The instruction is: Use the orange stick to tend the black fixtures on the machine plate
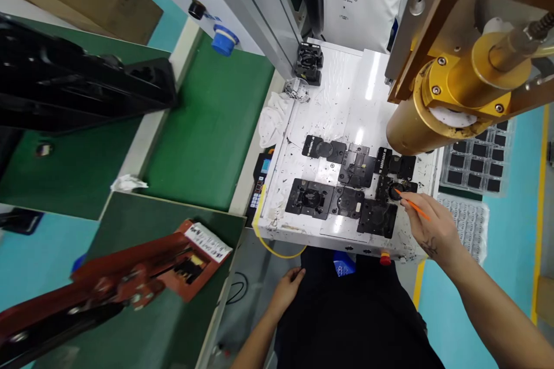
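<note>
Orange stick [412, 205] pinched in the right hand [433, 229], tip at a small black part [395, 191] on the white desk [346, 98].

Thin, light and stiff by the look of it, likely easy to snap or let slip; best held near the back end, as now, fingers [411, 203] closed around it. Black part seated in a dark holder [392, 187] among other flat black plates [341, 181], right front of the desk. Left hand [286, 291] loose and empty at the lap. Brass cylinder [450, 98] overhead, trays [476, 164] to the right, green mat [208, 127] to the left.

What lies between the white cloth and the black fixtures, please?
Only bare, speckled white work plate separates the white cloth from the black fixtures, seen in the head view.
</note>
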Demonstrator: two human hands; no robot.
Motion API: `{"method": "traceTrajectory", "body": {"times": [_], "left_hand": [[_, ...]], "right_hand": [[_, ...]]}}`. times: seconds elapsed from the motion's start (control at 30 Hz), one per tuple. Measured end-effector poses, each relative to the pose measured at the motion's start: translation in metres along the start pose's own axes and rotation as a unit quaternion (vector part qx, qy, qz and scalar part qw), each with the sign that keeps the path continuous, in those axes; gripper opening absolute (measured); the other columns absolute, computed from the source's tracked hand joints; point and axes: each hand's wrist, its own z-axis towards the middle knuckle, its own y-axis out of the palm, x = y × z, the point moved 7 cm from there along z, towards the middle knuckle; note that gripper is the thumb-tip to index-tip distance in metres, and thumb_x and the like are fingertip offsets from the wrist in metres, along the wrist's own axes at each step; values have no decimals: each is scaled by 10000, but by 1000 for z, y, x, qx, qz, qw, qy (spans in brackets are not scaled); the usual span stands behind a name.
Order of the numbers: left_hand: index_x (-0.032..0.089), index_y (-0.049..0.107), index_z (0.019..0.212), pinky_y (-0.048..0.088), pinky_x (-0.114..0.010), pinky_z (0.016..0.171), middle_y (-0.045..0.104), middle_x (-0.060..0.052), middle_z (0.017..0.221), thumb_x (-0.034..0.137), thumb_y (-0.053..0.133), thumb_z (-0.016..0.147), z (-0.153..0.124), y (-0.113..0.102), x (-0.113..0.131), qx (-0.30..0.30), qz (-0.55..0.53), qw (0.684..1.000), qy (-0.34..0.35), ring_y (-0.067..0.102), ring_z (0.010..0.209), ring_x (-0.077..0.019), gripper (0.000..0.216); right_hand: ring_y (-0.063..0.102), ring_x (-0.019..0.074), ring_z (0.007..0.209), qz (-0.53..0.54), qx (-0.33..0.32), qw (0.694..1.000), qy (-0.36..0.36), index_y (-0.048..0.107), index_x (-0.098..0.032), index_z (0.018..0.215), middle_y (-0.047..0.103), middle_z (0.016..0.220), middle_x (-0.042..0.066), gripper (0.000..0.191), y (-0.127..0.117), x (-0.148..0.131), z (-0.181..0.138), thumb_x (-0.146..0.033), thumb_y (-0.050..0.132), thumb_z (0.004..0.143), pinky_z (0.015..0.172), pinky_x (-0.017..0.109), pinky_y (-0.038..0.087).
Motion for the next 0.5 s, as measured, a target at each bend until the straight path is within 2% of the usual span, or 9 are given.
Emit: {"method": "traceTrajectory", "body": {"times": [0.13,0.33,0.5], "left_hand": [[165,745,1031,542,-493,1094,802,-180,1157,764,597,714,1,-1,-2,3,3,1000,-5,733,1163,-403,694],[182,744,1014,540,-485,1102,810,-159,1136,711,606,732,0,-2,2,-5,3,1000,0,737,1151,-394,616],[192,750,986,539,-494,1108,812,-150,1130,716,624,730,-1,-3,3,-1,2,1000,1,732,1167,-398,598]], "right_hand": [[783,235,863,36,-12,995,89,647,-260,1208,799,1047,69,158,-1,17,-5,-229,543,1093,782,394,663],[790,236,898,61,-34,994,89,682,-228,1120,809,1063,76,177,2,16,1,-262,509,1110,808,383,661],[768,198,694,68,-2,986,151,715,-227,1020,813,908,48,201,2,21,1,-308,548,1096,643,327,634]]}}
